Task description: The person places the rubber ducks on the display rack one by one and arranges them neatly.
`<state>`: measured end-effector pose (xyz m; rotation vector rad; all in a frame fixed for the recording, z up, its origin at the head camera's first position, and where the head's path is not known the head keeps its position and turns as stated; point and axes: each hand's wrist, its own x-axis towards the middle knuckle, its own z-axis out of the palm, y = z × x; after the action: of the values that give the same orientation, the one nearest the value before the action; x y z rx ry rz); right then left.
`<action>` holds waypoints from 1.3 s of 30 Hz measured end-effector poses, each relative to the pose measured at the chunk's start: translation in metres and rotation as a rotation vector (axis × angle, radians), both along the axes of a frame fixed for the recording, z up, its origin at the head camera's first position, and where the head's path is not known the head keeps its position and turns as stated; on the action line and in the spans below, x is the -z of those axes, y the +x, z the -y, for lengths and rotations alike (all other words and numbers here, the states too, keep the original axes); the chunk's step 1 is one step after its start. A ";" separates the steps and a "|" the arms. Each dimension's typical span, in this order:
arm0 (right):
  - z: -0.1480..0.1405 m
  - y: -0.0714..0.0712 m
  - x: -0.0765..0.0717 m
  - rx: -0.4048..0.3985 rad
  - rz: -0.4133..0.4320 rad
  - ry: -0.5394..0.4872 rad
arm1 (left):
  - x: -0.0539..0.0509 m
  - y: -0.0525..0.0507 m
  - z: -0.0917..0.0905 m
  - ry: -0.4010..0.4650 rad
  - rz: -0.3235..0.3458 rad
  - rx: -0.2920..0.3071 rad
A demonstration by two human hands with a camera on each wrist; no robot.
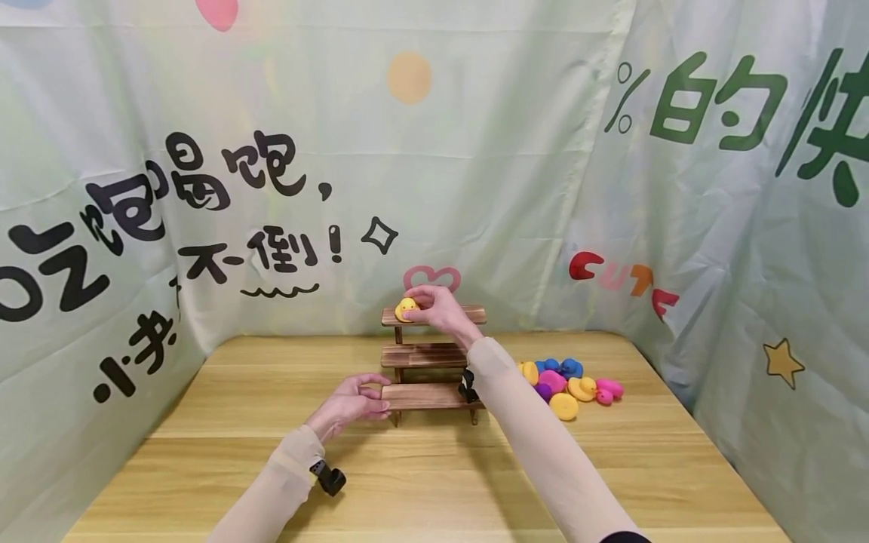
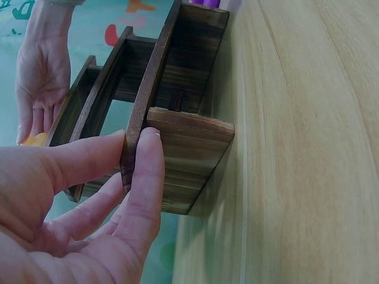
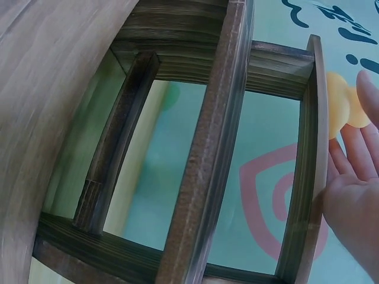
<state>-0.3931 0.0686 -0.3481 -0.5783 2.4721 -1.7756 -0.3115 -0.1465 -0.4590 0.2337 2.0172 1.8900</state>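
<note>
A three-step wooden display shelf (image 1: 431,395) stands near the back of the table. My left hand (image 1: 348,406) pinches the left end of its lowest board between thumb and fingers, as the left wrist view shows up close. Up at the top board's left end, my right hand (image 1: 443,311) holds a small yellow rubber duck (image 1: 406,308) by its side. In the right wrist view the duck (image 3: 337,106) is against the top board, partly cut off by that board's edge and the fingers of my right hand (image 3: 355,198).
Right of the shelf lies a pile of rubber ducks, among them a yellow duck (image 1: 581,389), a pink duck (image 1: 609,390) and a blue duck (image 1: 572,367). My right forearm crosses in front of part of it. A printed cloth (image 1: 475,188) hangs close behind the wooden table (image 1: 271,422).
</note>
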 end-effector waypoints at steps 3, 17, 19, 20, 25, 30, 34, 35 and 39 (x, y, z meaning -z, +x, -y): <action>0.000 0.000 0.000 -0.001 0.005 -0.010 | 0.000 0.000 0.000 0.000 0.002 0.004; -0.001 -0.001 0.000 -0.014 0.026 -0.013 | 0.000 0.001 0.002 0.015 0.002 0.011; -0.001 -0.002 0.000 -0.021 0.026 -0.015 | 0.000 0.000 0.003 0.017 0.006 0.012; -0.001 -0.002 0.000 -0.024 0.026 -0.016 | 0.000 0.000 0.003 0.017 0.004 0.015; -0.001 -0.003 0.001 -0.027 0.023 -0.026 | 0.000 0.000 0.004 0.018 -0.002 0.022; -0.001 -0.002 0.001 -0.014 0.015 -0.022 | 0.000 0.001 0.002 0.015 -0.003 0.019; -0.001 -0.002 0.000 -0.013 0.015 -0.023 | 0.000 0.001 0.001 0.012 -0.003 0.013; -0.001 -0.002 0.001 -0.013 0.017 -0.022 | 0.000 0.001 0.001 0.012 -0.003 0.011; -0.001 -0.002 0.001 -0.011 0.017 -0.031 | -0.001 0.001 0.000 0.010 -0.002 0.006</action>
<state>-0.3949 0.0700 -0.3493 -0.5751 2.4299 -1.8107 -0.3103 -0.1464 -0.4575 0.2447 2.0068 1.8968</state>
